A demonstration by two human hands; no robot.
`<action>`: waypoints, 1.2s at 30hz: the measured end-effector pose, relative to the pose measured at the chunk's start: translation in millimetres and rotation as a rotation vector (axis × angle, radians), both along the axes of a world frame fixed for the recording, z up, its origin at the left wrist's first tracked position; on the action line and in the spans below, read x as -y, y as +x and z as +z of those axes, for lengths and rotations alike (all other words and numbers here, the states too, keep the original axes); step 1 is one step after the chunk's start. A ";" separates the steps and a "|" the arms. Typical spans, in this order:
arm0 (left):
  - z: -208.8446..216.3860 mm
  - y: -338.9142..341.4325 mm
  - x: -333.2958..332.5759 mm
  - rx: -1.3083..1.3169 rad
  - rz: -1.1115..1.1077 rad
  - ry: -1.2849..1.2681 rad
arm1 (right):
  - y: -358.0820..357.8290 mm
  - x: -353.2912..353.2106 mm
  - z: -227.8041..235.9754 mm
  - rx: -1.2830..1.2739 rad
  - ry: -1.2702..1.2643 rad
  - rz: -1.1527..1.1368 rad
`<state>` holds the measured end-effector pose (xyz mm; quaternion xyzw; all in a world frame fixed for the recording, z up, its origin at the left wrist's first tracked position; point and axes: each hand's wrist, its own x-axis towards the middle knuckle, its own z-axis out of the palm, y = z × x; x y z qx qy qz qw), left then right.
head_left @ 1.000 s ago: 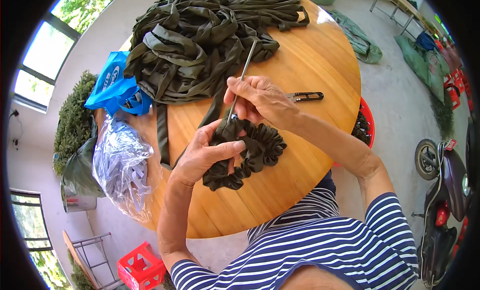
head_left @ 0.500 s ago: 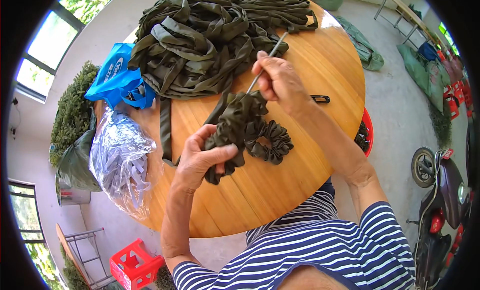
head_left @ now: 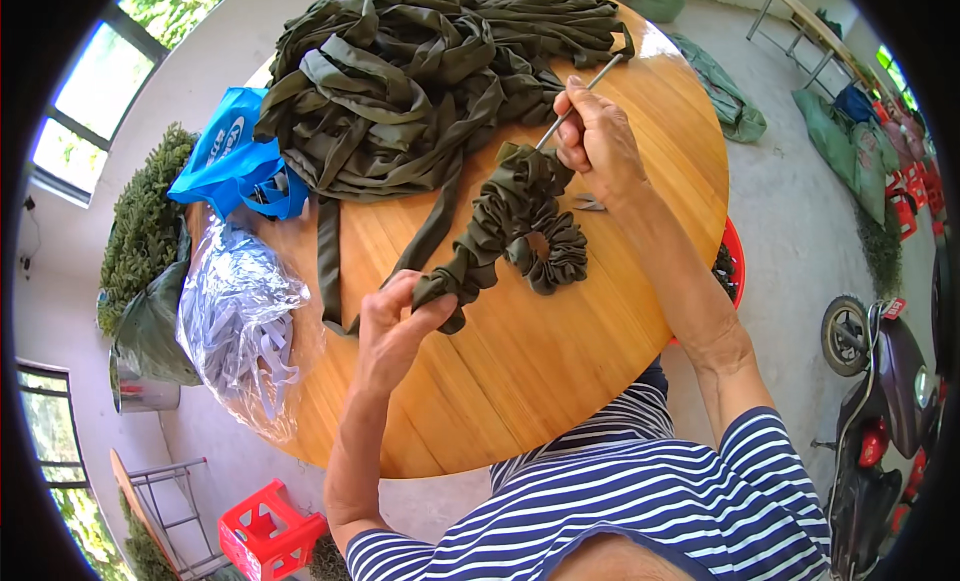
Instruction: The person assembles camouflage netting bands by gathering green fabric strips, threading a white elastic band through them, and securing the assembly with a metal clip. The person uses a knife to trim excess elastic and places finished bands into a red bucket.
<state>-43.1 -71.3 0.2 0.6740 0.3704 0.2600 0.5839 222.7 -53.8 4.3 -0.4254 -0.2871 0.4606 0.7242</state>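
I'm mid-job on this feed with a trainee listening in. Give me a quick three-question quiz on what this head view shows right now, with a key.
1. What is the right hand holding?
2. True or false: the blue bag is to the left of the dark green fabric heap.
3. Which thing does the left hand grip?
A) the clear plastic bag
B) the red stool
C) the gathered green fabric

Key:
1. A thin metal rod, slanting up past the fingertips.
2. True.
3. C, at its lower end, nearest the person.
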 end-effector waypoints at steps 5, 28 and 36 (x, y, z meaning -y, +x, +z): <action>10.3 28.9 -4.6 -0.201 0.024 0.403 | -24.2 4.7 5.9 0.037 0.040 0.016; -1.8 26.3 -2.1 -0.306 0.069 0.413 | -18.8 -1.9 -3.8 0.148 0.021 0.028; -1.5 25.2 -1.0 -0.311 0.005 0.260 | 9.8 0.5 2.1 0.175 -0.016 -0.062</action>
